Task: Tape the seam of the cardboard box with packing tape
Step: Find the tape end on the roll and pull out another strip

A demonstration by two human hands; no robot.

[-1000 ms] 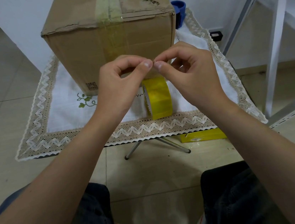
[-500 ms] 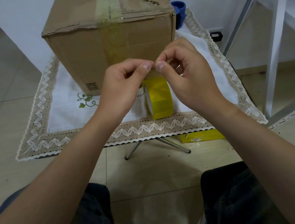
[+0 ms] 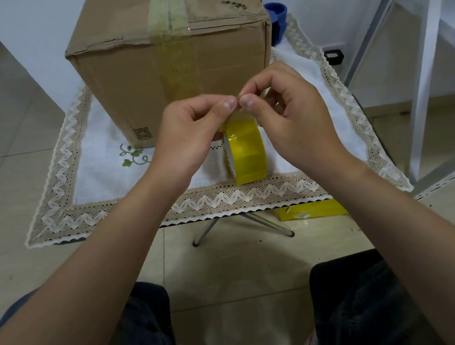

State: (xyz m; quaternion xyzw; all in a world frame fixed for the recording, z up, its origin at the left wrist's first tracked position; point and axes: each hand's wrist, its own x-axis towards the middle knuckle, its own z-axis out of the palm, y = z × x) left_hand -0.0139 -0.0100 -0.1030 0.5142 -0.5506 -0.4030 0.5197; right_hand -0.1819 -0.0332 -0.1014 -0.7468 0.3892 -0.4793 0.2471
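A brown cardboard box (image 3: 128,75) stands at the back of the small table. A strip of clear yellowish tape (image 3: 171,30) runs along its top seam and down its front face. A yellow roll of packing tape (image 3: 247,152) hangs on edge just in front of the box, above the cloth. My left hand (image 3: 187,137) and my right hand (image 3: 294,118) meet above the roll, thumbs and forefingers pinching the loose tape end pulled from it. The tape end itself is thin and clear, hard to make out.
A white cloth with a lace border (image 3: 223,198) covers the folding table. A blue container (image 3: 277,20) stands behind the box's right corner. A yellow packet (image 3: 311,210) lies on the tiled floor under the table. White shelf frames (image 3: 425,62) rise at the right.
Both hands have dropped slightly and drawn closer to the roll, still pinching at the tape end. The box and the roll stay where they were.
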